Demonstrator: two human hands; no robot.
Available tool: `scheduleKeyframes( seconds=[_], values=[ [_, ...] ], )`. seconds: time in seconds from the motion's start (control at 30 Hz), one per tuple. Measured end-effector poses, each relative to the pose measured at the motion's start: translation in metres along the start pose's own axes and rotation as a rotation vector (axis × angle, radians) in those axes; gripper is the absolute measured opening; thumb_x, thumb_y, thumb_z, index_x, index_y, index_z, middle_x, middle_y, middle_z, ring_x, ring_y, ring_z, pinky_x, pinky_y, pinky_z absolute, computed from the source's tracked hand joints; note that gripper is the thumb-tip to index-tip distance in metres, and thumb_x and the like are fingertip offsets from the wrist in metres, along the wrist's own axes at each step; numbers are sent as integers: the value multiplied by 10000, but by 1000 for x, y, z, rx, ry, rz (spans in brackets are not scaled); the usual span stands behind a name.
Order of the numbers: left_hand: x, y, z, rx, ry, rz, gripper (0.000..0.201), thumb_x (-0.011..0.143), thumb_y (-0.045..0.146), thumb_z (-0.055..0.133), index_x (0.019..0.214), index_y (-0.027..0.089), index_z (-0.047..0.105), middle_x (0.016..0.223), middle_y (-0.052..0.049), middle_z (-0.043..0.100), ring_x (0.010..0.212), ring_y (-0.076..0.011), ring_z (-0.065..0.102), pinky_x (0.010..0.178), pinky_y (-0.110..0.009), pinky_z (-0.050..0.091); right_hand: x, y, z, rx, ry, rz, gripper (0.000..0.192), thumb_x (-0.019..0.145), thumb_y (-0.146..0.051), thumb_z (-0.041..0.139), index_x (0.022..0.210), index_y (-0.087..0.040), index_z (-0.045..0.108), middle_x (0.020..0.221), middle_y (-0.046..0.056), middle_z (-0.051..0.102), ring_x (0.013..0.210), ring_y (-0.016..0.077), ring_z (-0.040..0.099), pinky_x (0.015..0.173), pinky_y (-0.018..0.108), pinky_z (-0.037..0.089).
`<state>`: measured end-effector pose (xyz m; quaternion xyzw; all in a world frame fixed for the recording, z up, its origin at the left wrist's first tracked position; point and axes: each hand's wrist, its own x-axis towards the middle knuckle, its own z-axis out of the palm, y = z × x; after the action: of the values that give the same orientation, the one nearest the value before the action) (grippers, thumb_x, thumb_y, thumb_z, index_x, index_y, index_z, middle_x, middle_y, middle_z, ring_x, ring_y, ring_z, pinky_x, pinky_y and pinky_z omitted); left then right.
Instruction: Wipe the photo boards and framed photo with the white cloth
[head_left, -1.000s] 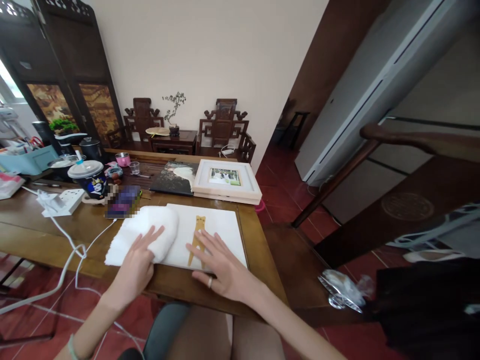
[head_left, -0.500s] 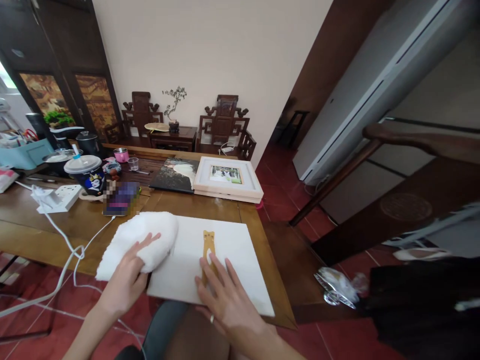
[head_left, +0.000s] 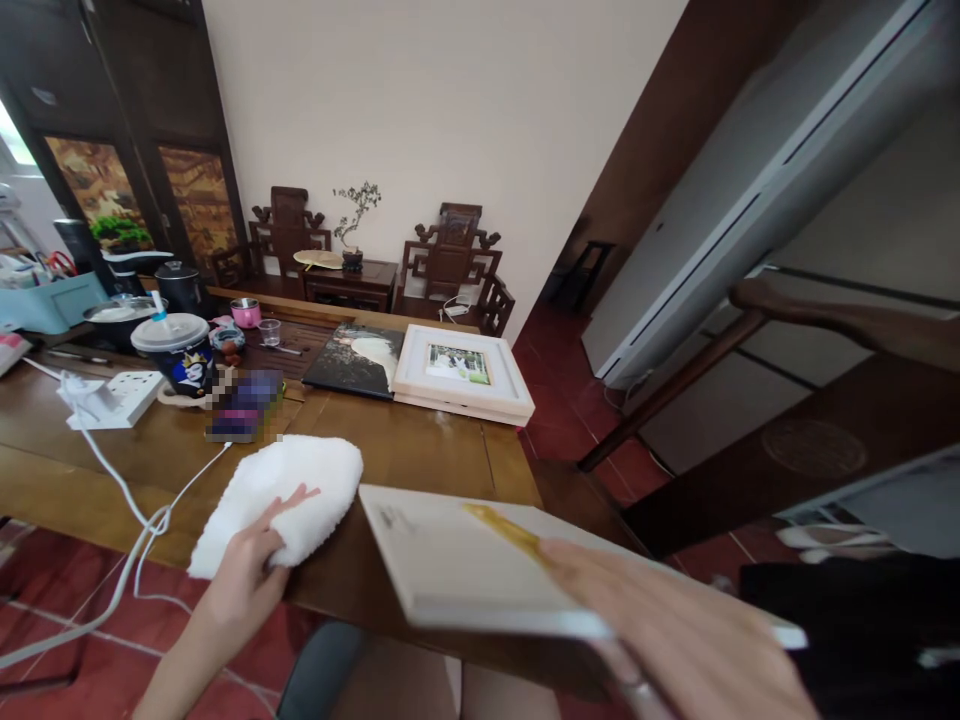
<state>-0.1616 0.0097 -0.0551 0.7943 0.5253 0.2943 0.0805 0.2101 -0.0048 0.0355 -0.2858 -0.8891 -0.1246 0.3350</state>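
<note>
My left hand (head_left: pixel 251 565) lies on a fluffy white cloth (head_left: pixel 281 495) at the near edge of the wooden table (head_left: pixel 420 455), fingers curled over its edge. A white canvas panel with a yellow cat figure (head_left: pixel 465 570) is lifted off the table and tilted toward the right. My right hand (head_left: pixel 675 630), blurred and close to the camera, holds that panel from above at its right part.
A white photo frame (head_left: pixel 461 370) and a dark picture (head_left: pixel 352 360) lie farther back. On the left stand a lidded drink cup (head_left: pixel 180 352), a power strip (head_left: pixel 120 398) with white cables, and a blurred phone. Dark wooden furniture stands to the right.
My right hand has lifted the canvas panel off the table and swung it right, toward me. My left hand has stayed on the cloth, which now rests on bare table.
</note>
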Motion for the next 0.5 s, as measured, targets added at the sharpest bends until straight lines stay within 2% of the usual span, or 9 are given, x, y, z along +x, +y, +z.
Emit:
scheduleKeyframes(
  seconds=[0.03, 0.1, 0.17, 0.27, 0.33, 0.4, 0.5],
  values=[
    [-1, 1, 1, -7, -21, 23, 239, 673, 48, 377, 623, 201, 555, 1280, -67, 616, 1258, -278, 516, 1072, -450, 401, 7, 5, -7, -19, 30, 78, 409, 855, -244, 543, 1257, -308, 583, 984, 9, 753, 763, 211, 728, 668, 310, 602],
    [-5, 6, 1, -28, -53, 54, 250, 679, 17, 369, 632, 195, 539, 1333, -75, 572, 1314, -272, 451, 1117, -488, 323, 24, 13, -18, -71, 77, 325, 253, 856, -308, 556, 1083, -340, 660, 781, -23, 749, 541, 192, 674, 528, 317, 559],
    [-13, 12, -5, -72, -91, 51, 262, 734, 16, 376, 685, 188, 567, 1386, -77, 519, 1359, -271, 383, 1128, -514, 287, 43, 23, -26, -73, 135, 613, 161, 840, -412, 576, 932, -339, 685, 691, -25, 708, 462, 179, 597, 439, 314, 485],
    [-23, 24, -28, -164, -165, -34, 186, 833, 133, 483, 844, 207, 653, 1466, -53, 420, 1371, -299, 357, 1105, -513, 332, 72, 42, -25, 194, 299, 948, 250, 744, -531, 652, 850, -309, 693, 653, -5, 660, 455, 152, 511, 388, 277, 395],
    [-22, 32, -46, -252, -180, -126, 125, 827, 227, 596, 892, 255, 699, 1454, -24, 443, 1345, -324, 395, 1102, -500, 344, 87, 56, -17, 478, 410, 1106, 326, 639, -521, 742, 833, -265, 689, 592, -16, 616, 416, 115, 456, 356, 234, 344],
    [-11, 39, -57, -440, -135, -257, 190, 805, 269, 665, 988, 296, 711, 1417, -23, 493, 1314, -334, 436, 1099, -486, 352, 99, 66, -3, 711, 496, 1212, 381, 545, -468, 811, 798, -219, 672, 549, -40, 576, 377, 83, 418, 330, 203, 304],
    [23, 46, -55, -983, -50, -428, 551, 765, 343, 731, 1286, 327, 552, 1452, -66, 446, 1293, -344, 458, 1024, -469, 434, 111, 71, 26, 969, 533, 1288, 376, 496, -381, 848, 737, -178, 643, 573, -43, 588, 401, 75, 455, 341, 194, 332]
  ],
)
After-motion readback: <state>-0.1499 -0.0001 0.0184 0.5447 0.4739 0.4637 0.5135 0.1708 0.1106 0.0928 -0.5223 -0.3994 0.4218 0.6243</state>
